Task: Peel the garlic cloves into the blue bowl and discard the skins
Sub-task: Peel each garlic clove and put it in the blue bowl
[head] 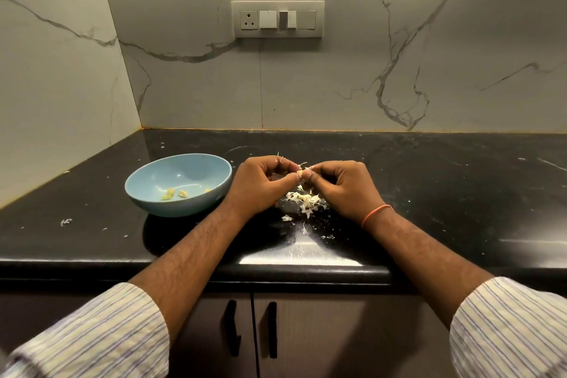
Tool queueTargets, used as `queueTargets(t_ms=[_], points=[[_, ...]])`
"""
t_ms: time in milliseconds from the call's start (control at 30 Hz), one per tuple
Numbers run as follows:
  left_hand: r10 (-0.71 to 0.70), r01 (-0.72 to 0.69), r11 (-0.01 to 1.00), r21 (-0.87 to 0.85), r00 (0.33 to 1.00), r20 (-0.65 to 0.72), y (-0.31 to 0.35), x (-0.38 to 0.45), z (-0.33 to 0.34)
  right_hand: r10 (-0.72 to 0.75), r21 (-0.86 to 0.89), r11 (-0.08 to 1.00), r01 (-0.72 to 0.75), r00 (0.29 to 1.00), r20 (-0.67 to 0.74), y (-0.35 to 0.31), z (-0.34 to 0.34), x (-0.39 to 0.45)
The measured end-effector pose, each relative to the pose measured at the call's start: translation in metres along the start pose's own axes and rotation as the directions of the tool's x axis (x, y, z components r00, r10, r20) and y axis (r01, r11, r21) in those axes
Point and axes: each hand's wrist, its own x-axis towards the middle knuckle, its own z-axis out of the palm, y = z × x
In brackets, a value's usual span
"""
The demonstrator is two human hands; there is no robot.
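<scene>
Head view: my left hand [260, 182] and right hand [340, 184] meet, fingertips pinching one garlic clove [300, 174] above the skins [303, 201] so scraps fall together; blue bowl [144, 190] sits left on the bench [429, 193].

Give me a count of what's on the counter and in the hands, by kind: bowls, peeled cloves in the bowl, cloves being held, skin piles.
Blue bowl: 1
Peeled cloves in bowl: about 3
Garlic clove held between both hands: 1
Pile of skins: 1
Total: about 6
</scene>
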Motion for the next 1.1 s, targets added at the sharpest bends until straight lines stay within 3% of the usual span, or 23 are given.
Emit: queueTargets(t_ms=[233,633,967,1100], points=[[0.076,-0.073,0.994,0.079,0.997,-0.033,0.0008,-0.0013,0.0017,-0.074,-0.122,0.99,0.074,0.997,0.004,-0.0026,0.0009,0.0008],[0.107,-0.099,0.986,0.137,0.993,-0.057,0.0027,-0.0018,0.0036,-0.013,-0.074,0.997,0.018,0.998,0.057,-0.0026,0.0004,0.0001],[0.09,-0.091,0.994,0.058,0.996,0.017,0.0043,-0.0014,0.0002,0.021,-0.043,0.999,-0.021,1.0,-0.009,0.0013,-0.0006,0.0027],[0.006,-0.003,0.997,-0.075,0.999,0.033,0.0027,0.0009,0.0005,0.091,0.103,0.991,-0.089,0.996,-0.02,-0.0001,-0.0022,0.0037]])
